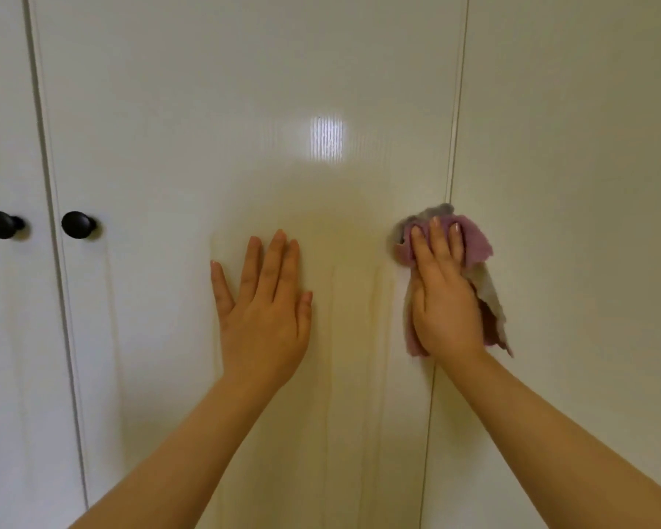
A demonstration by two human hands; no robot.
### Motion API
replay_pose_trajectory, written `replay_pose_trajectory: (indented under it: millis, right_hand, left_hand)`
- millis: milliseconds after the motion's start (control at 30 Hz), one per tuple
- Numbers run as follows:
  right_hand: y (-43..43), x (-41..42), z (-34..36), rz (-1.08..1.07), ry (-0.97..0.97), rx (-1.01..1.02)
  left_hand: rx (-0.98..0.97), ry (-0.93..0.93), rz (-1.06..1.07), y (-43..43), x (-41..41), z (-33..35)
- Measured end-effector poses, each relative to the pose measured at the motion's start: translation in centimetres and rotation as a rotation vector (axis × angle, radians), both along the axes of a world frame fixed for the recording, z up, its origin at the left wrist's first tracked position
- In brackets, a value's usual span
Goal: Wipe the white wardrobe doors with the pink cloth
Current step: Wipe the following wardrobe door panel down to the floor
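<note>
The pink cloth point(476, 244) lay bunched against the middle wardrobe door point(245, 108), at its right edge, over the seam point(452, 166) with the neighbouring door point(569, 147). The right hand point(445, 299) pressed it there, fingers point(441, 244) laid fairly straight across it rather than clenched round it. Loose cloth hung below the palm. This hold probably served to spread pressure along the edge. The left hand point(264, 311) rested flat on the same door, fingers released and holding nothing, apparently bracing the panel against the push. Two black knobs point(78, 224) stood well apart to the left.
</note>
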State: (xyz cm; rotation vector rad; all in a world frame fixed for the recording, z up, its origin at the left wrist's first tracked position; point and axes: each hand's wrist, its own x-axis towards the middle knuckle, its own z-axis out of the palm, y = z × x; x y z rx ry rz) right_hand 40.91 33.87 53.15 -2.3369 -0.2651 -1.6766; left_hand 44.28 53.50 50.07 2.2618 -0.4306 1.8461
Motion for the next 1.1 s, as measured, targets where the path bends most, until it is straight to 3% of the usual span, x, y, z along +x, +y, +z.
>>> replay_pose_trajectory:
  millis: [133, 333, 400, 533, 733, 933, 1033, 1100]
  right_hand:
    - [0.6, 0.7, 3.8, -0.095, -0.071, 0.055]
    - [0.1, 0.4, -4.5, -0.088, -0.030, -0.078]
    - [-0.2, -0.2, -2.7, -0.079, -0.006, -0.115]
    - [0.6, 0.3, 2.2, -0.162, -0.048, 0.026]
    - [0.4, -0.5, -7.1, -0.137, 0.028, -0.109]
    - [1.2, 0.6, 1.8, -0.166, -0.074, 0.020]
    - [1.3, 0.7, -3.0, -0.208, -0.053, -0.117]
    - [0.8, 0.1, -4.8, -0.119, -0.014, -0.155]
  left_hand:
    - [-0.012, -0.001, -0.003, 0.3, 0.0, 0.0]
    - [-0.018, -0.023, -0.013, 1.0, -0.2, -0.8]
    - [-0.004, -0.019, -0.018, 0.8, -0.1, -0.4]
    - [-0.022, -0.015, -0.030, -0.1, 0.2, 0.0]
    - [0.003, 0.007, -0.049, 0.3, -0.3, -2.3]
    - [-0.006, 0.019, -0.048, 0.3, -0.4, -2.2]
    - [0.004, 0.026, -0.051, 0.6, -0.6, -2.4]
    - [0.023, 0.035, -0.050, 1.0, -0.6, -2.3]
